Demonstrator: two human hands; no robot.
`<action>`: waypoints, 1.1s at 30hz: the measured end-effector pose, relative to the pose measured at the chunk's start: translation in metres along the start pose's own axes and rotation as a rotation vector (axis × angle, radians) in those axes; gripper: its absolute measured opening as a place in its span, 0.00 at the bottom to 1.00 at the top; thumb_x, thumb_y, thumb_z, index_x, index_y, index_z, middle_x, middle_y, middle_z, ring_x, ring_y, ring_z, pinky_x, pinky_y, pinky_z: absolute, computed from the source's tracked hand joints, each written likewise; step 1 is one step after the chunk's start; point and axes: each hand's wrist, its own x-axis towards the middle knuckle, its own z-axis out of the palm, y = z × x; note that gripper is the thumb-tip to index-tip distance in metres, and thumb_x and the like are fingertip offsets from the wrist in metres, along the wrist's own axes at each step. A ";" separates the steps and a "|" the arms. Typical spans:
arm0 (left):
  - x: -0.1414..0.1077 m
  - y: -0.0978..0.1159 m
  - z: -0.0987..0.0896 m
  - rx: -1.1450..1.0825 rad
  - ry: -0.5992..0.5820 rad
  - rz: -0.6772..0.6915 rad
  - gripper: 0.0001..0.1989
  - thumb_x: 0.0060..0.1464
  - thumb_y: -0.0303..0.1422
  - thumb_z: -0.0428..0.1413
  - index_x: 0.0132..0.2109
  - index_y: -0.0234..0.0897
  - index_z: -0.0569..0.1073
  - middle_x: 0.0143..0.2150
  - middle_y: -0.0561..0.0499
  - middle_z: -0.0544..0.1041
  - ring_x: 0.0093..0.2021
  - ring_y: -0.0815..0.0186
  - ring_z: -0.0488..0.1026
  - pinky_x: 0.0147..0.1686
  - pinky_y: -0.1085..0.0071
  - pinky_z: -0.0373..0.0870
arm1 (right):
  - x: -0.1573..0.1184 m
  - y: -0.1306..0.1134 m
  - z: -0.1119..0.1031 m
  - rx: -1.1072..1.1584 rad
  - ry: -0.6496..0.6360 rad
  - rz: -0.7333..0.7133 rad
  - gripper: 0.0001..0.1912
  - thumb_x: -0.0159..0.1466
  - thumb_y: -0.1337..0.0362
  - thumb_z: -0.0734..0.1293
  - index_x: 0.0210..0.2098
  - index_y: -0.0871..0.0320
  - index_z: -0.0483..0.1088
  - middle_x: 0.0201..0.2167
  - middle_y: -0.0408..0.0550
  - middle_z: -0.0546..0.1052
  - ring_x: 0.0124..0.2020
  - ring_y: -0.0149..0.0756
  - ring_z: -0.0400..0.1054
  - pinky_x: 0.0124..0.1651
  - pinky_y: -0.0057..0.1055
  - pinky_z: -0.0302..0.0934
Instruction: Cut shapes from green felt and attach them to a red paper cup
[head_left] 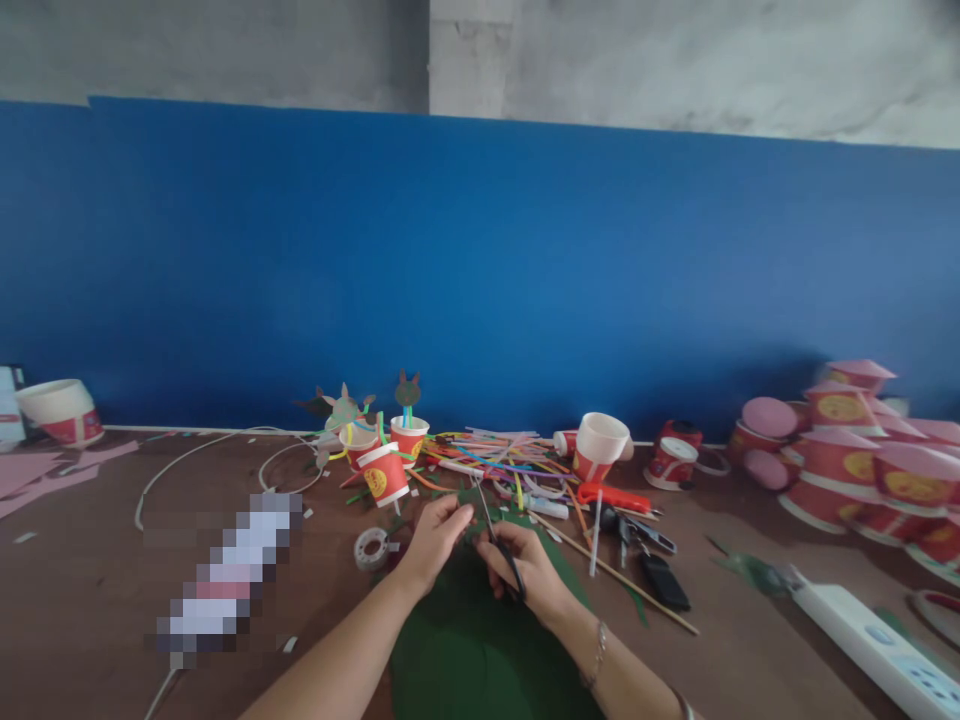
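Black-handled scissors [513, 570] are in my right hand [526, 572], with fingers closed round the handles and the blades pointing up and to the left. My left hand [439, 535] pinches a small piece of green paper close to the blades. Below both hands lies a large dark green sheet [480, 650] on the brown table [322, 600]. How far the blades are apart is hard to make out.
Pipe cleaners [495, 455] and red paper cups [384, 474] spread behind my hands. A tape roll [371, 549] lies left. Rightward are a red cutter [615, 499], keys [664, 580], a wooden stick [630, 582], a power strip [874, 635] and stacked cups [836, 480].
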 end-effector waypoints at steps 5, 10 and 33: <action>0.001 -0.002 -0.001 0.028 0.029 -0.006 0.15 0.51 0.41 0.52 0.24 0.34 0.62 0.19 0.59 0.56 0.21 0.74 0.51 0.21 0.77 0.45 | 0.001 0.001 0.000 0.001 0.008 0.017 0.17 0.50 0.51 0.68 0.25 0.60 0.65 0.11 0.35 0.63 0.11 0.24 0.56 0.13 0.20 0.53; 0.002 -0.005 -0.001 0.050 0.071 0.012 0.18 0.52 0.41 0.51 0.23 0.36 0.56 0.19 0.59 0.53 0.21 0.74 0.50 0.21 0.76 0.45 | -0.001 -0.005 0.001 0.022 0.008 0.017 0.17 0.50 0.52 0.69 0.24 0.60 0.65 0.11 0.35 0.63 0.12 0.24 0.56 0.13 0.20 0.54; 0.002 0.000 0.000 0.053 0.073 -0.014 0.18 0.50 0.43 0.52 0.22 0.36 0.57 0.18 0.60 0.53 0.19 0.74 0.49 0.20 0.76 0.44 | 0.001 0.000 0.000 0.016 0.007 0.009 0.17 0.50 0.52 0.69 0.25 0.61 0.65 0.11 0.35 0.63 0.12 0.24 0.56 0.13 0.20 0.54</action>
